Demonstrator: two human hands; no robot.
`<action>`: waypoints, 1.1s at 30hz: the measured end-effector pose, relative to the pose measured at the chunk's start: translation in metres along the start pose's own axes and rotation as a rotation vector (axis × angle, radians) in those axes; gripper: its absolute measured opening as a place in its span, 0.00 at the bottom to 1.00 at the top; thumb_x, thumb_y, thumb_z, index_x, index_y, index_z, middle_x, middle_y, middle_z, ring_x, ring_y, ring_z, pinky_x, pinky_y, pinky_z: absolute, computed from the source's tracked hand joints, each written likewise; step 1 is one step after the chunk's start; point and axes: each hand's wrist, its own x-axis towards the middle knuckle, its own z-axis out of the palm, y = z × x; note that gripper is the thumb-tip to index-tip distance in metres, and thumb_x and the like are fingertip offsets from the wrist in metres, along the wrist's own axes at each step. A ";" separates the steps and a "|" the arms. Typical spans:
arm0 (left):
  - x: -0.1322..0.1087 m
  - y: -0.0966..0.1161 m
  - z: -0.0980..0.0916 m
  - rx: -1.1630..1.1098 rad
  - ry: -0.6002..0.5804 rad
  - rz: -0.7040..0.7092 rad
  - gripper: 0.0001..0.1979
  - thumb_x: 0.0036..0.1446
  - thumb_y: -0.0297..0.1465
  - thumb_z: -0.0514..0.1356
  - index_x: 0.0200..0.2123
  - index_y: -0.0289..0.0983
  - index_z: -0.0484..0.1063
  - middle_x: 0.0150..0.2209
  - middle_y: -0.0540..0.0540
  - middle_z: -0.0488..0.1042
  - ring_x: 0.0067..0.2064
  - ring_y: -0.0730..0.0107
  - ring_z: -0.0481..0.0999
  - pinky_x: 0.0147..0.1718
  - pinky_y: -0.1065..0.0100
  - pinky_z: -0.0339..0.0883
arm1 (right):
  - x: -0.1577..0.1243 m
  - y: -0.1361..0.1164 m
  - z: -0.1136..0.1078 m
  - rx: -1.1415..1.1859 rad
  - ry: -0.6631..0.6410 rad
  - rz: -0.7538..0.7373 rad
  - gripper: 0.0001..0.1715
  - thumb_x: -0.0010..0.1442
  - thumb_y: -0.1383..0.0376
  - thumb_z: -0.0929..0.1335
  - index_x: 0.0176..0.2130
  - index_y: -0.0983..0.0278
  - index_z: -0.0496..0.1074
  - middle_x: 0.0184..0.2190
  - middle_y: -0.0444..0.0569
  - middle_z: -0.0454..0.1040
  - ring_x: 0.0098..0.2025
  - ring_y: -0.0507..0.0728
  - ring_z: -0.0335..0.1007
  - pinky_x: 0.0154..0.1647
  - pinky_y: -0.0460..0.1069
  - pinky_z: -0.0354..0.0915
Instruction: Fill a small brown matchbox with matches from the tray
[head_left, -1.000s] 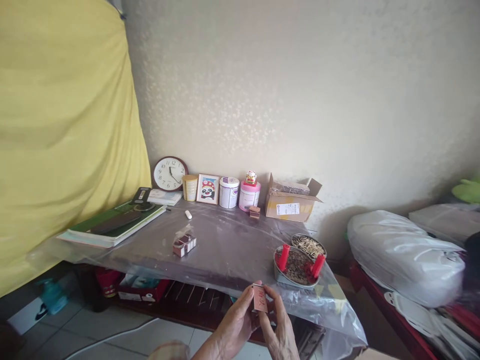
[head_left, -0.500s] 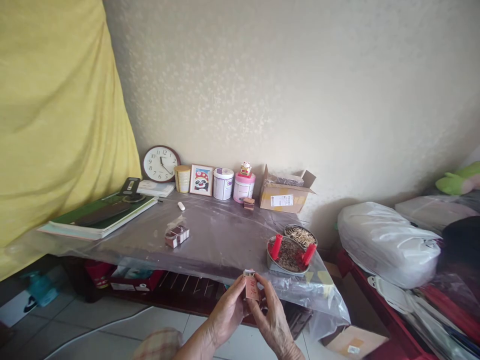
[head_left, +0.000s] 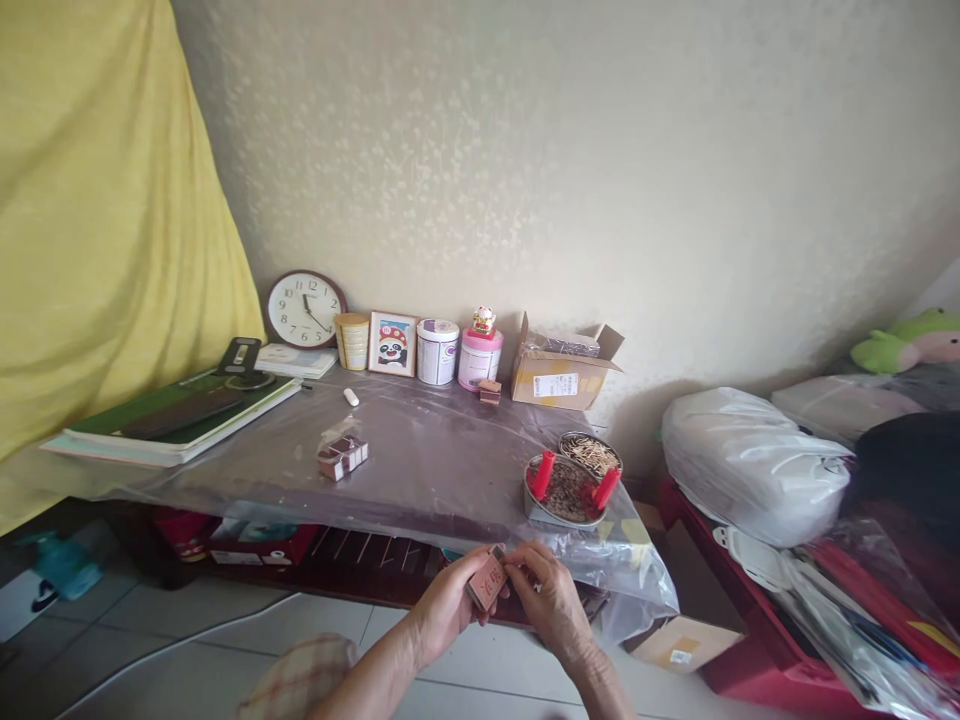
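A small reddish matchbox (head_left: 488, 583) with printed characters is tilted in my left hand (head_left: 442, 608), held between the thumb and fingers just in front of the table's edge. My right hand (head_left: 551, 605) is closed, its thumb and forefinger pinched at the box's upper right edge. Whether anything small sits between those fingertips is hidden. Beyond my hands stand a metal tin (head_left: 568, 492) of dark grains with two red tubes in it and, behind that, a round tin of matchsticks (head_left: 592, 455). A wrapped pack of matchboxes (head_left: 343, 458) lies further left.
Plastic sheeting covers the table (head_left: 420, 450). Along the wall are a clock (head_left: 306, 308), a panda picture (head_left: 392, 345), several canisters and an open cardboard box (head_left: 562, 370). Another matchbox (head_left: 490, 391) sits by the pink canister. White bags (head_left: 750, 465) are at right.
The matchbox has turned from upright to tilted in my left hand. My right hand has shifted from holding its lower side to pinching at its upper right edge. The view has moved slightly.
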 end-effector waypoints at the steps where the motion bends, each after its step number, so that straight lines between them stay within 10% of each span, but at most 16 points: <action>1: -0.001 0.000 0.000 0.024 0.003 0.003 0.17 0.54 0.39 0.57 0.41 0.34 0.73 0.24 0.47 0.76 0.22 0.72 0.68 0.20 0.69 0.49 | 0.000 0.000 0.000 -0.015 -0.021 0.010 0.12 0.62 0.65 0.64 0.31 0.61 0.75 0.30 0.46 0.74 0.33 0.54 0.72 0.36 0.46 0.68; 8: -0.002 0.000 -0.001 0.135 0.012 -0.031 0.15 0.52 0.41 0.58 0.31 0.34 0.74 0.21 0.47 0.73 0.21 0.72 0.66 0.19 0.68 0.46 | -0.002 -0.005 -0.006 -0.132 -0.160 0.015 0.13 0.61 0.68 0.63 0.28 0.61 0.73 0.29 0.45 0.74 0.30 0.54 0.72 0.32 0.47 0.66; 21: -0.001 0.004 -0.007 0.081 0.028 -0.025 0.26 0.52 0.39 0.55 0.53 0.33 0.66 0.22 0.46 0.77 0.20 0.71 0.68 0.19 0.69 0.49 | -0.001 0.001 -0.007 -0.064 -0.023 -0.015 0.10 0.62 0.68 0.62 0.30 0.62 0.69 0.28 0.45 0.72 0.30 0.53 0.70 0.33 0.46 0.65; 33: -0.004 0.006 -0.003 0.061 0.047 -0.122 0.22 0.53 0.38 0.54 0.49 0.33 0.67 0.20 0.46 0.76 0.17 0.73 0.65 0.18 0.70 0.46 | -0.003 -0.008 -0.013 0.048 -0.121 -0.022 0.11 0.56 0.73 0.63 0.31 0.63 0.73 0.29 0.45 0.71 0.29 0.52 0.68 0.31 0.46 0.63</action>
